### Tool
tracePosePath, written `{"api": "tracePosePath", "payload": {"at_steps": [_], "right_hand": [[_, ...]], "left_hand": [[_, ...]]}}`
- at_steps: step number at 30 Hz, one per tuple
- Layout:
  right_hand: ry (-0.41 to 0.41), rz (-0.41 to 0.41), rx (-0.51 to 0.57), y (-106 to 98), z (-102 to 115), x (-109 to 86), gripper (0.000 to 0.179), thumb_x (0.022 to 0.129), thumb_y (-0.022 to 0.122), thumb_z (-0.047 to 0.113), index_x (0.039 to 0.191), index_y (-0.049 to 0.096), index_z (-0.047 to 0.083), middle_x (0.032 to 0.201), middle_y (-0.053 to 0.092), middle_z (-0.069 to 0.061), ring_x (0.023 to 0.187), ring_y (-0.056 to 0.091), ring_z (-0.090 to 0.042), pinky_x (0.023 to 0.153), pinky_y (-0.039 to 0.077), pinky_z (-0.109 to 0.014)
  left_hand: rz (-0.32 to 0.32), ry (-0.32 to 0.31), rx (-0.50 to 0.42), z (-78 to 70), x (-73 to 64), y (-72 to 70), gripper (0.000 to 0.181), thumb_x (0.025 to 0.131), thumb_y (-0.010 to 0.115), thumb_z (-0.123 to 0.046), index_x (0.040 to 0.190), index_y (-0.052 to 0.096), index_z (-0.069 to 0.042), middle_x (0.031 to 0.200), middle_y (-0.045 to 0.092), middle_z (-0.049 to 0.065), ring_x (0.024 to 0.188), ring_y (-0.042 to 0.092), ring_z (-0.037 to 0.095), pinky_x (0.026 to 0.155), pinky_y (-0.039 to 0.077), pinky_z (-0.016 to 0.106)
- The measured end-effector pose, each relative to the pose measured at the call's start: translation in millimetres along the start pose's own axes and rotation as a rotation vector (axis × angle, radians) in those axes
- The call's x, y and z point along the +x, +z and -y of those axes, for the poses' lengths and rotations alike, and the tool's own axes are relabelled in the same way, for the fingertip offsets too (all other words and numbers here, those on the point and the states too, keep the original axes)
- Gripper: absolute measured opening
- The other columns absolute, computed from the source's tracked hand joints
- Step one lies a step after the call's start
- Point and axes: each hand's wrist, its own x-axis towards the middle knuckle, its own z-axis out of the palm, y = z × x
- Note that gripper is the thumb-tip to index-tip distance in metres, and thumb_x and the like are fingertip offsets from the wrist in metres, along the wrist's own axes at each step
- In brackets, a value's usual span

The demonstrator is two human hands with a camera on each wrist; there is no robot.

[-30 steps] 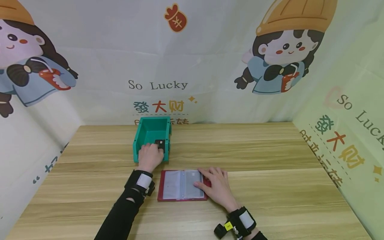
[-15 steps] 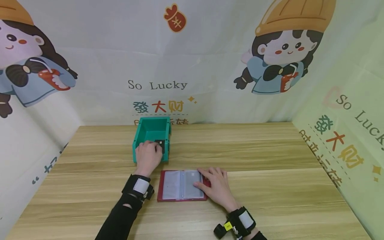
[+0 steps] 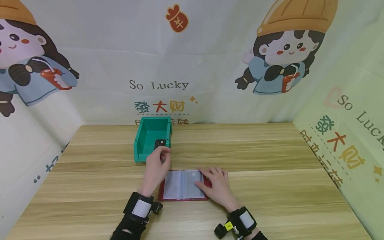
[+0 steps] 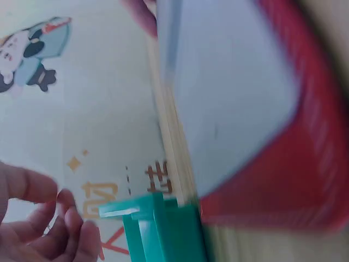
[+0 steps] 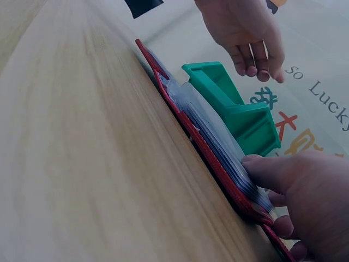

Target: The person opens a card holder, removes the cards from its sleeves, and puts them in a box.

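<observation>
Raised over the near right corner of the teal bin (image 3: 137, 151), my left hand (image 3: 157, 166) has loosely curled fingers, and nothing shows between them in either wrist view. A dark card-like piece (image 3: 160, 143) lies in the bin, partly covered by this hand. Closer to me, a red-covered card album (image 3: 172, 186) with clear plastic sleeves lies spread flat on the table. My right hand (image 3: 219, 186) rests on its right side, thumb on the sleeve page and fingers spread along the edge. In the right wrist view, the thumb (image 5: 264, 168) presses the stacked sleeves (image 5: 210, 128).
The wood-grain table (image 3: 255, 150) meets a pale printed cloth backdrop (image 3: 210, 66) at the rear and both sides. Black camera straps circle both wrists, the left strap (image 3: 139, 208) close beside the album's left edge.
My left hand has come up out of the bin and moved back and right, toward the album. The dark piece is still in the bin. The right hand and album have stayed put.
</observation>
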Motion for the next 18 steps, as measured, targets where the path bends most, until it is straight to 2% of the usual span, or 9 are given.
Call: {"api": "tracePosePath", "payload": {"at_steps": [4,8,13,18], "right_hand": [[0.008,0.006,-0.010,0,-1,0.3,0.052,0.095,0.076,0.033,0.138,0.068,0.005,0.098,0.062,-0.005,0.098,0.050,-0.023,0.093,0.030,-0.047],[0.024,0.024,-0.036,0,0,1.2,0.054,0.097,0.073,0.037,0.141,0.066,0.007,0.100,0.061,-0.005,0.098,0.048,-0.021,0.093,0.030,-0.046],[0.033,0.031,-0.065,1,1,1.8,0.054,0.099,0.069,0.040,0.143,0.065,0.010,0.101,0.059,-0.004,0.097,0.047,-0.020,0.090,0.029,-0.042],[0.032,0.027,-0.087,2,1,1.7,0.051,0.099,0.069,0.039,0.141,0.066,0.011,0.099,0.058,-0.002,0.094,0.044,-0.018,0.088,0.028,-0.039]], "left_hand": [[0.155,-0.067,-0.013,-3.8,-12.1,2.1,0.013,0.101,0.063,-0.002,0.112,0.069,0.003,0.086,0.064,0.011,0.074,0.053,0.017,0.064,0.042,0.022],[0.268,-0.132,-0.015,-4.7,-20.6,1.4,0.013,0.100,0.064,-0.005,0.110,0.071,0.000,0.082,0.064,0.007,0.071,0.053,0.015,0.062,0.043,0.025],[0.334,-0.170,-0.041,1.1,-27.3,6.3,0.014,0.100,0.064,-0.006,0.109,0.074,-0.002,0.078,0.067,0.003,0.069,0.056,0.013,0.062,0.044,0.028],[0.347,-0.170,-0.052,4.7,-31.7,11.6,0.015,0.101,0.066,-0.007,0.110,0.076,0.000,0.076,0.070,0.003,0.069,0.059,0.011,0.065,0.045,0.027]]}}
